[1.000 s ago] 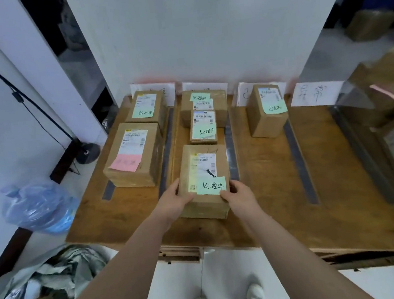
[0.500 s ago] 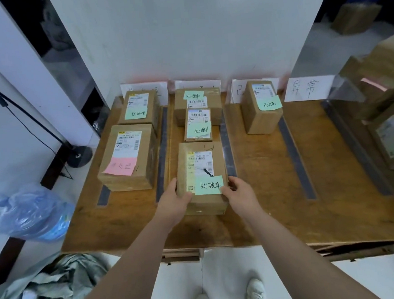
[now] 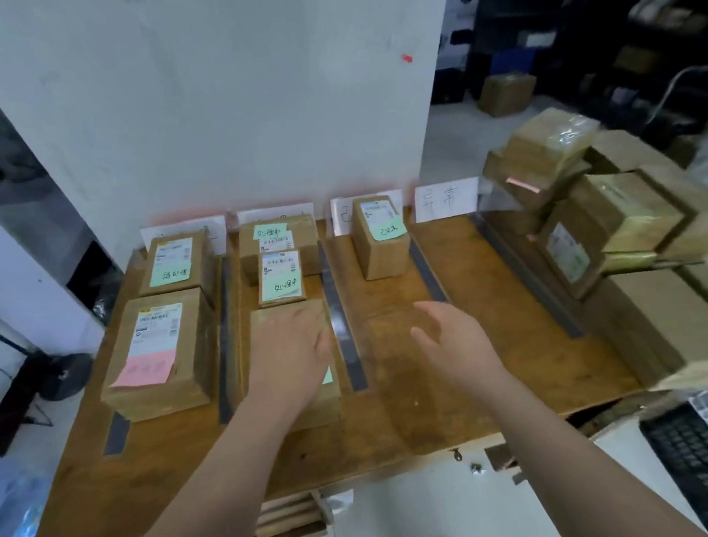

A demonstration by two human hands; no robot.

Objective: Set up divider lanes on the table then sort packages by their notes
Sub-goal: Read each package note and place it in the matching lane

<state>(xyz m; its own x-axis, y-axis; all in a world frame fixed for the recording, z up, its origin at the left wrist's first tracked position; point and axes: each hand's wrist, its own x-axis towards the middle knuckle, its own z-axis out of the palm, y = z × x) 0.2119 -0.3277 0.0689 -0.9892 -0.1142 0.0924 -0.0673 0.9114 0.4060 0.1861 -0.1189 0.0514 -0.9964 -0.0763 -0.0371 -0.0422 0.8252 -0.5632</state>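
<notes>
Left hand (image 3: 291, 349) lies flat, fingers straight, on the front package (image 3: 270, 323). Right hand (image 3: 451, 341), fingers spread and empty, hovers right of it. A dragging palm could peel its green note (image 3: 327, 375).

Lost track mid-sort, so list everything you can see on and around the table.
Table: one, brown wood, centre.
Divider strips: five, grey, lengthwise on table.
Lane signs: four, white, against the wall.
Sorted packages: six, brown; two left lane, three second, one third.
Sticky notes: five green, one pink, on those packages.
Unsorted boxes: pile, brown, table's right side.
Plastic bag: one, blue, floor left.
Left hand: flat on second lane's front package.
Right hand: open, above third lane.
</notes>
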